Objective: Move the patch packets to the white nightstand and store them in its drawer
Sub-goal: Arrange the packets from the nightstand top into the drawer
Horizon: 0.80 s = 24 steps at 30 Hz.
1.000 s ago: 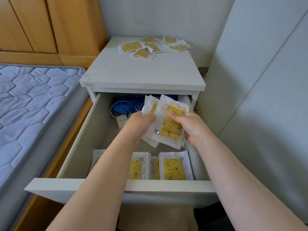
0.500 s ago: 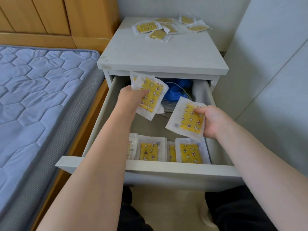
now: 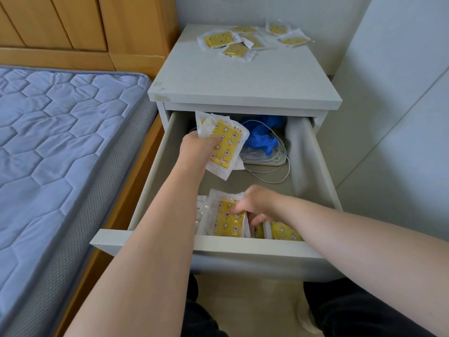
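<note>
The white nightstand [image 3: 243, 79] has its drawer [image 3: 209, 246] pulled wide open. My left hand [image 3: 198, 148] grips a small stack of yellow patch packets [image 3: 224, 144] above the drawer's back left. My right hand [image 3: 257, 205] is low in the drawer's front and pinches one packet [image 3: 228, 221] that stands among the packets stored there [image 3: 285, 233]. Several more packets [image 3: 233, 43] lie scattered on the back of the nightstand top.
A blue glove-like item [image 3: 261, 137] and a white cable with a charger [image 3: 269, 164] lie at the drawer's back. A bed with a blue quilted mattress [image 3: 53, 142] and wooden frame stands close on the left. A white wall panel [image 3: 398, 117] is on the right.
My right hand has gone down with its packet from mid-drawer to the front row of stored packets. My left hand has stayed at the back left with its stack.
</note>
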Motion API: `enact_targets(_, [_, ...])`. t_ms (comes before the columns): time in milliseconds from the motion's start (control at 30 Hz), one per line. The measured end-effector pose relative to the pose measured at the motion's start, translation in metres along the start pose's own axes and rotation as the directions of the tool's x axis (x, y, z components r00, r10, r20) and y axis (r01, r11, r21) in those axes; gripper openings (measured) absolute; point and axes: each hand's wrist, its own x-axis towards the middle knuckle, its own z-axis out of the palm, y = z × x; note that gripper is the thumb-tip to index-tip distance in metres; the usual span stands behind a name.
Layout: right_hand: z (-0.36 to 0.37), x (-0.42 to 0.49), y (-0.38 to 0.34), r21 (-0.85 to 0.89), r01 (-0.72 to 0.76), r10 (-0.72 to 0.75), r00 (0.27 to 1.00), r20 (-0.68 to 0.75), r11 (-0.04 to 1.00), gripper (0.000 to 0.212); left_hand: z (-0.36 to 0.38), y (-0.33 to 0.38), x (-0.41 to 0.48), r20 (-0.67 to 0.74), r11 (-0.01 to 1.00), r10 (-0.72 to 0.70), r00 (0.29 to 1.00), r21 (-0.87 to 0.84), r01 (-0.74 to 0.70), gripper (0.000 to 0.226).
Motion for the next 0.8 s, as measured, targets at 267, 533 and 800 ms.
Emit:
enact_targets(267, [-0.008,-0.005,0.003,-0.772,0.232,-0.275,0.958,0.078,0.591,0.055,0.003,-0.002,0.003,0.006,0.999,-0.004,1.0,0.035,0.003,0.022])
enact_targets(533, [-0.065,-0.017,-0.004,-0.515,0.213,-0.497,0.701,-0.511,0.83,0.021,0.001,-0.005,0.002,0.11,0.989,-0.012,0.994,0.146,-0.004,0.026])
enact_targets(800, [-0.085,-0.029,-0.008,-0.213,0.407,-0.459,0.766,-0.45,0.888,0.022,0.009,-0.004,-0.008,0.397,0.943,0.018,0.918,0.299,-0.148,0.031])
